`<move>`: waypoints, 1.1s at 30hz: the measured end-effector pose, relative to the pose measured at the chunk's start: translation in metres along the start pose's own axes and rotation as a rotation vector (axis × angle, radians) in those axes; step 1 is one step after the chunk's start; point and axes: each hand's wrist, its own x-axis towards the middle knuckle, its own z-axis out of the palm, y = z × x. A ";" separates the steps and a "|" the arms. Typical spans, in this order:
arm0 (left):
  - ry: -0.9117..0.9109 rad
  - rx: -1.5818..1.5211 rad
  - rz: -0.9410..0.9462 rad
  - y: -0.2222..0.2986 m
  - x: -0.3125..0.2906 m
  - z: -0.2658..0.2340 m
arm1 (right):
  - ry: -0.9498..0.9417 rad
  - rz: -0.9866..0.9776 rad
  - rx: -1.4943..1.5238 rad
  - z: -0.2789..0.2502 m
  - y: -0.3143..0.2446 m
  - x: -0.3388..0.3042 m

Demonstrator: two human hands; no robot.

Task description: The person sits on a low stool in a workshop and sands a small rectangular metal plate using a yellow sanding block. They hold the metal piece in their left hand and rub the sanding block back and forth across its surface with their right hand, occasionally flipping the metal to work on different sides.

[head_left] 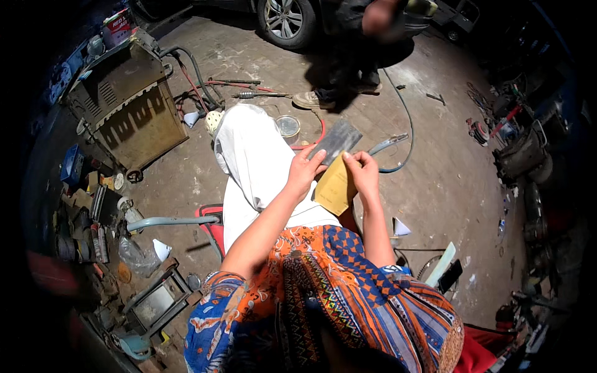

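My left hand grips a flat dark grey rectangular piece by its lower left edge, fingers and thumb closed on it. Its surface has a lighter patch; whether it is a plate, a pad or an abrasive sheet I cannot tell. In my right hand, pinched at its upper corner, hangs a tan sheet that looks like the back of sandpaper, with faint print. The sheet's top edge meets or overlaps the grey piece. Both are held above my lap, over white trousers.
A person in dark clothes stands ahead by a car wheel. A round tin, hoses and a blue cable lie on the floor. A metal machine cabinet stands left. Clutter lines both sides.
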 end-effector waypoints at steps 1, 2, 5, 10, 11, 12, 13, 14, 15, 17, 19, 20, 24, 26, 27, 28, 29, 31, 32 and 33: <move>0.025 0.022 0.006 -0.002 0.001 0.002 | 0.023 -0.046 -0.056 0.000 0.003 -0.001; 0.010 0.015 -0.003 -0.001 0.001 0.001 | 0.046 -0.093 -0.113 0.002 0.007 -0.002; -0.003 -0.008 -0.066 0.014 -0.004 0.005 | 0.079 -0.187 -0.241 0.016 0.007 -0.004; -0.013 0.058 -0.046 0.005 0.000 0.006 | 0.142 -0.033 0.027 0.003 -0.008 0.003; -0.009 0.045 -0.036 0.002 0.001 0.002 | 0.134 -0.009 0.070 0.002 -0.009 0.003; -0.006 0.031 -0.025 0.000 0.002 -0.002 | 0.095 -0.016 -0.006 0.002 -0.011 0.003; -0.008 0.019 -0.017 0.003 0.001 0.000 | 0.063 -0.022 -0.082 0.002 -0.015 0.001; -0.031 0.013 -0.019 0.012 -0.005 0.006 | 0.017 -0.032 -0.105 0.006 -0.013 0.001; -0.049 0.000 -0.035 0.010 -0.004 0.004 | 0.000 -0.050 -0.103 0.012 -0.013 -0.005; -0.071 -0.023 -0.053 0.012 -0.003 0.000 | -0.059 -0.019 -0.057 0.016 -0.013 -0.003; -0.014 0.003 0.014 0.005 0.000 0.006 | -0.021 0.058 -0.037 0.009 -0.022 -0.004; -0.038 -0.014 -0.004 0.003 0.000 0.006 | -0.013 0.040 -0.022 0.004 -0.022 -0.002; -0.011 0.070 -0.068 -0.003 0.005 -0.004 | 0.053 0.044 -0.034 0.003 -0.025 -0.006; -0.059 -0.044 -0.046 0.013 -0.004 0.005 | 0.009 -0.083 -0.104 0.017 -0.021 -0.011; -0.072 -0.066 -0.039 0.016 -0.006 0.007 | 0.013 -0.036 -0.071 0.019 -0.018 -0.013; -0.063 -0.028 -0.039 0.014 -0.005 0.003 | 0.007 -0.015 -0.059 0.018 -0.024 -0.013; -0.055 0.012 -0.041 0.009 -0.002 -0.002 | 0.004 0.007 -0.045 0.017 -0.028 -0.012; -0.013 0.023 -0.040 0.004 -0.001 0.008 | 0.089 0.045 -0.033 0.010 -0.022 -0.005; -0.026 0.039 -0.037 0.000 0.001 0.005 | 0.121 0.037 0.008 0.004 -0.021 -0.003; -0.039 0.054 -0.033 -0.003 0.002 0.002 | 0.151 0.029 0.050 0.000 -0.020 -0.001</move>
